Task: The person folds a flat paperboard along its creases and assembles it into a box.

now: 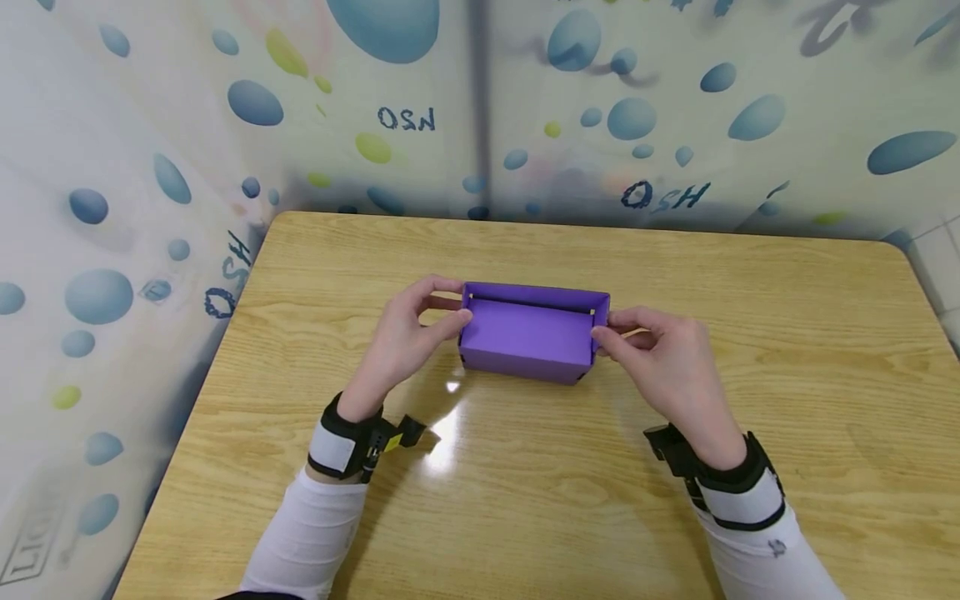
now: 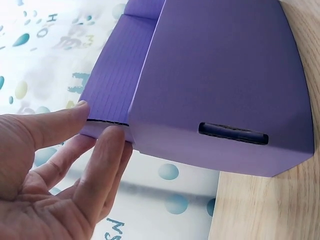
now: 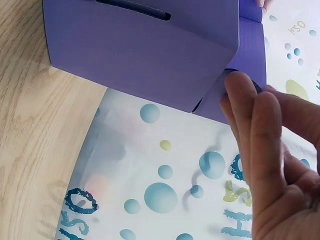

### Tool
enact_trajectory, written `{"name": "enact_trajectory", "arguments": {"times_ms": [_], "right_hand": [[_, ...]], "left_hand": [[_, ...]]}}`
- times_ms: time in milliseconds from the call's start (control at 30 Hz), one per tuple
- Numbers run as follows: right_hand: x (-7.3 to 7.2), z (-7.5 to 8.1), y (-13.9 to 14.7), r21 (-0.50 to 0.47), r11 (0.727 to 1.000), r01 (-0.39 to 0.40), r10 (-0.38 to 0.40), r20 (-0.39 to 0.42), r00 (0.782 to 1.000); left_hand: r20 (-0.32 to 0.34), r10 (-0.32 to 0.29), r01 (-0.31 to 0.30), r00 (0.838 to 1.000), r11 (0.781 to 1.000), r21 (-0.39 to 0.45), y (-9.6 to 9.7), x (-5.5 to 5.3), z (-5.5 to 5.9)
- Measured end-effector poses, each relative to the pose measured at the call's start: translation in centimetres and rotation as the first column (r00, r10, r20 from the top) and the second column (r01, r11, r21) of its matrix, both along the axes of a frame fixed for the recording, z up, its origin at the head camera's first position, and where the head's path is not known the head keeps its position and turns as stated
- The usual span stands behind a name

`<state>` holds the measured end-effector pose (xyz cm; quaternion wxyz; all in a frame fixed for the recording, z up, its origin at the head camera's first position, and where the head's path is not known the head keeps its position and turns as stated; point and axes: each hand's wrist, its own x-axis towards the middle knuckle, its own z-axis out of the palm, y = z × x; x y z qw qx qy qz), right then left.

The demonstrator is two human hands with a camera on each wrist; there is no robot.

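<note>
A small purple cardboard box [image 1: 525, 333] stands on the wooden table, with a narrow gap along its far side between the top panel and the raised back edge. My left hand [image 1: 403, 337] pinches the box's left end between thumb and fingers. At the opposite end, my right hand [image 1: 671, 358] grips the right edge in the same way. The left wrist view shows a dark slot [image 2: 233, 134] cut in the box's side, and the thumb and fingers on a folded flap [image 2: 117, 75]. In the right wrist view, fingertips [image 3: 239, 82] press against the box's corner; part of the flap is hidden behind them.
The table [image 1: 525, 517] has a light wood-grain top with rounded far corners. A pale curtain [image 1: 525, 100] printed with blue and green drops hangs along its far and left sides. Straps with small cameras sit on both wrists.
</note>
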<state>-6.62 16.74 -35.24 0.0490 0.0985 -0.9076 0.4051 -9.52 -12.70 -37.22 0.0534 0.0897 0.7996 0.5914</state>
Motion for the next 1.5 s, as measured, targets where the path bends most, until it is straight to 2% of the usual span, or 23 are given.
{"name": "enact_trajectory", "arguments": {"times_ms": [367,600,700,800,933,1000,1033,1167,1500], "right_hand": [[-0.3,-0.4,0.2,0.072,0.997,0.005,-0.005,-0.001,1.0],[-0.4,-0.5,0.3,0.099,0.995,-0.004,0.006,-0.025,1.0],[-0.5,-0.5,0.5,0.082,0.997,-0.007,0.008,-0.013,1.0],[-0.6,-0.6,0.7,0.084,0.996,-0.032,0.036,-0.046,0.998],[-1.1,-1.1,0.6,0.172,0.974,-0.146,0.171,-0.139,0.975],[-1.3,-1.5,0.4,0.215,0.955,-0.205,0.242,-0.159,0.957],[-1.4,-1.7,0.4,0.224,0.947,-0.228,0.265,-0.151,0.952],[-1.8,-2.5,0.0,0.234,0.934,-0.271,0.307,-0.132,0.943],[-2.1,-3.5,-0.2,0.225,0.933,-0.281,0.319,-0.155,0.935]], "left_hand": [[-0.087,-0.053,0.047,0.995,0.996,-0.078,-0.2,-0.2,0.0],[-0.097,-0.051,0.039,0.994,0.991,-0.126,-0.3,-0.1,0.0],[-0.13,-0.064,0.045,0.989,0.989,-0.142,-0.3,0.0,0.0],[-0.221,-0.114,0.077,0.969,0.983,-0.168,-0.2,-0.2,-0.1],[-0.37,-0.234,0.125,0.899,0.947,-0.295,0.3,-0.5,-0.7],[-0.409,-0.288,0.141,0.866,0.925,-0.353,0.6,-0.7,-1.1],[-0.416,-0.306,0.148,0.856,0.917,-0.37,0.7,-0.7,-1.3],[-0.415,-0.331,0.168,0.847,0.909,-0.381,1.2,-0.9,-1.9],[-0.407,-0.316,0.156,0.857,0.912,-0.379,1.6,-0.8,-2.2]]}}
